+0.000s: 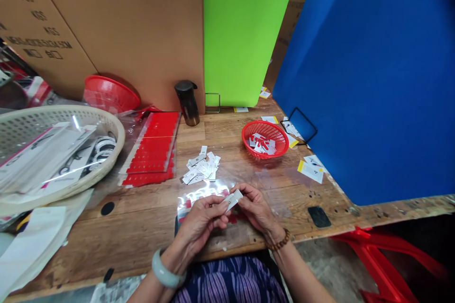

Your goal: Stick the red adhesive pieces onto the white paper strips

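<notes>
A small white card (233,199) is pinched between my two hands near the table's front edge. My left hand (206,220) grips its left end, and my right hand (256,208) holds the right end. Under my hands lies a clear plastic sheet with red pieces (199,193), partly hidden by them. Just beyond, to the left, is a loose pile of similar white cards (203,168). A red basket (266,152) to the right of the pile holds white cards and red pieces.
Red strips in clear plastic (154,144) and a large white basket (119,139) lie left. A dark bottle (188,104) stands behind, near a green board (241,33). A blue board (384,85) and yellow-edged cards (311,170) are right.
</notes>
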`<state>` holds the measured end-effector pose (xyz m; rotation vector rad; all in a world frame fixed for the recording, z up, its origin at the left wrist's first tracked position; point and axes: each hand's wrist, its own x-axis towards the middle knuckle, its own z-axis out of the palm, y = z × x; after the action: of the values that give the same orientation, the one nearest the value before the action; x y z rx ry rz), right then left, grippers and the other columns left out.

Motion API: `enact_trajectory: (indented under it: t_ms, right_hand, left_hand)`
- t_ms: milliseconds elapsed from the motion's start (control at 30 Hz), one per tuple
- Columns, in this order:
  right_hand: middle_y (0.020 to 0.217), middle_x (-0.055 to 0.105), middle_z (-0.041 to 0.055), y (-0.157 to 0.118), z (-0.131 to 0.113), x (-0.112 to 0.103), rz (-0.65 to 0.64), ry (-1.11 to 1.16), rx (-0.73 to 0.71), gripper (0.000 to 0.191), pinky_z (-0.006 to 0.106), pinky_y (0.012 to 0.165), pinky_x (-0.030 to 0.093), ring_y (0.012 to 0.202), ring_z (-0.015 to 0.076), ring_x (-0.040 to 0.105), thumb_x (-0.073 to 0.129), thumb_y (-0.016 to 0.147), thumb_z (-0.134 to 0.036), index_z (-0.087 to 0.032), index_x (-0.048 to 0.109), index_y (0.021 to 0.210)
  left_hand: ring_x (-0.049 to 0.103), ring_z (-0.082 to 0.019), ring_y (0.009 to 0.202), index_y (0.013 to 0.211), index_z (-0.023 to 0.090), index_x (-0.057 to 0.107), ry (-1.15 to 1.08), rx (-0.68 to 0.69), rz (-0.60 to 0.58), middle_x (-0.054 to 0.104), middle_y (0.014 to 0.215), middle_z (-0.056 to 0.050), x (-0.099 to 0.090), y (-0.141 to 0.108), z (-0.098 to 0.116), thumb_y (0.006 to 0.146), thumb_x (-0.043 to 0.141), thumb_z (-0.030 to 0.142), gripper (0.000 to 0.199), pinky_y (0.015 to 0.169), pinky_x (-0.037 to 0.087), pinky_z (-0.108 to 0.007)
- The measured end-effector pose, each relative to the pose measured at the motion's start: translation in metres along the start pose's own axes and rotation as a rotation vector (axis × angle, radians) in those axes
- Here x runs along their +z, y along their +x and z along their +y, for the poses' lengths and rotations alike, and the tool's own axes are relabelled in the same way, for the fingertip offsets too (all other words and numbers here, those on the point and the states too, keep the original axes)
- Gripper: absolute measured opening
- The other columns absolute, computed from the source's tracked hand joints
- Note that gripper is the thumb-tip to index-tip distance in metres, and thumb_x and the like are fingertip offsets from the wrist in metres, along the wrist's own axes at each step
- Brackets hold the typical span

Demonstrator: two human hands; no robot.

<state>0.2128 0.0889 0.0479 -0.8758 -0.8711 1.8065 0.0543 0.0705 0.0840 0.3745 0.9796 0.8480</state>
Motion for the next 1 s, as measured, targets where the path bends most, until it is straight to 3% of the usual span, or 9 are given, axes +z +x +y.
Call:
enact_trajectory:
  t_ms: [133, 267, 333, 433, 600, 667, 833, 1000]
  right_hand:
    - [0.079, 0.060, -0.0009, -0.002, 0.007, -0.002, -0.007, 0.004, -0.025, 0.029, 0.024, 0.069, 0.044, 0.069, 0.0126, 0.055, 0.076, 0.064, -0.039, -0.023, 0.066, 0.086]
    - [0.097, 0.062, 0.0018, -0.003, 0.003, -0.012, 0.012, -0.112, -0.047, 0.038, 0.029, 0.077, 0.046, 0.079, 0.0140, 0.059, 0.071, 0.071, -0.033, -0.026, 0.060, 0.107]
    - [0.101, 0.061, 0.0029, -0.002, -0.001, -0.022, 0.135, -0.200, -0.082, 0.041, 0.031, 0.076, 0.047, 0.078, 0.0147, 0.060, 0.070, 0.072, -0.034, -0.026, 0.056, 0.110]
    - [0.087, 0.063, 0.0040, -0.003, -0.006, -0.041, 0.374, -0.441, -0.136, 0.028, 0.031, 0.074, 0.046, 0.077, 0.0171, 0.058, 0.066, 0.074, -0.038, -0.020, 0.060, 0.096]
    - [0.086, 0.065, 0.0053, -0.007, -0.012, -0.056, 0.500, -0.874, -0.191, 0.019, 0.032, 0.074, 0.043, 0.080, 0.0199, 0.057, 0.056, 0.079, -0.034, -0.019, 0.063, 0.087]
    - [0.088, 0.065, 0.0055, -0.007, -0.013, -0.052, 0.505, -1.011, -0.234, 0.017, 0.033, 0.076, 0.043, 0.082, 0.0202, 0.058, 0.052, 0.081, -0.030, -0.019, 0.063, 0.088]
    - [0.086, 0.062, 0.0061, 0.001, -0.007, -0.036, 0.373, -1.222, -0.318, 0.016, 0.032, 0.075, 0.042, 0.081, 0.0198, 0.056, 0.048, 0.083, -0.020, -0.020, 0.063, 0.086]
    - [0.080, 0.056, 0.0047, 0.011, 0.001, -0.033, 0.347, -1.332, -0.284, 0.013, 0.030, 0.070, 0.040, 0.075, 0.0182, 0.052, 0.046, 0.082, -0.015, -0.019, 0.058, 0.078]
  left_hand:
    - [0.055, -0.005, 0.044, 0.074, 0.008, 0.066, 0.018, 0.005, -0.009, 0.064, 0.060, -0.003, -0.002, 0.001, -0.002, 0.062, 0.079, 0.018, 0.021, 0.043, 0.046, -0.013]
    - [0.055, -0.005, 0.045, 0.072, 0.010, 0.061, -0.009, 0.037, 0.036, 0.063, 0.061, -0.002, -0.009, 0.007, -0.004, 0.066, 0.075, 0.016, 0.016, 0.045, 0.047, -0.013]
    - [0.057, -0.006, 0.047, 0.070, 0.011, 0.058, -0.012, 0.072, 0.089, 0.063, 0.060, -0.001, -0.015, 0.013, -0.005, 0.069, 0.072, 0.012, 0.014, 0.048, 0.049, -0.014]
    - [0.064, -0.010, 0.055, 0.070, 0.012, 0.053, -0.005, 0.119, 0.184, 0.067, 0.065, -0.005, -0.022, 0.022, -0.005, 0.075, 0.065, 0.008, 0.013, 0.058, 0.054, -0.018]
    - [0.068, -0.012, 0.058, 0.083, 0.012, 0.053, 0.028, 0.141, 0.252, 0.070, 0.069, -0.008, -0.026, 0.035, -0.012, 0.079, 0.060, 0.006, 0.010, 0.060, 0.056, -0.020]
    - [0.068, -0.012, 0.059, 0.086, 0.011, 0.054, 0.042, 0.142, 0.263, 0.071, 0.068, -0.008, -0.024, 0.038, -0.015, 0.077, 0.063, 0.007, 0.013, 0.060, 0.056, -0.019]
    - [0.069, -0.014, 0.060, 0.085, 0.011, 0.056, 0.059, 0.176, 0.260, 0.071, 0.070, -0.009, -0.012, 0.046, -0.021, 0.071, 0.072, 0.013, 0.022, 0.059, 0.056, -0.019]
    - [0.071, -0.017, 0.071, 0.087, 0.012, 0.056, 0.075, 0.205, 0.241, 0.071, 0.074, -0.009, -0.005, 0.054, -0.024, 0.072, 0.071, 0.013, 0.021, 0.064, 0.056, -0.021]
